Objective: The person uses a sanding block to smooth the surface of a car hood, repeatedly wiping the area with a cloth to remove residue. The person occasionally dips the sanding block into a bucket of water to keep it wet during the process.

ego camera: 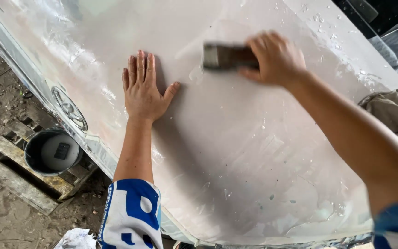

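A wet, pale car hood [236, 152] fills most of the view. My left hand [143, 87] lies flat on it, fingers together and pointing away from me, holding nothing. To its right, my right hand [276, 57] grips a dark sanding block [222, 56] and presses it against the hood; the block is blurred by motion. Water drops and smears cover the panel around both hands.
A crumpled grey rag [389, 109] lies on the hood at the right edge. Below the car's front at left, a dark bucket [51, 151] of cloudy water stands on a wooden pallet [19, 182] on dirt ground. A white crumpled cloth [75, 240] lies by my sleeve.
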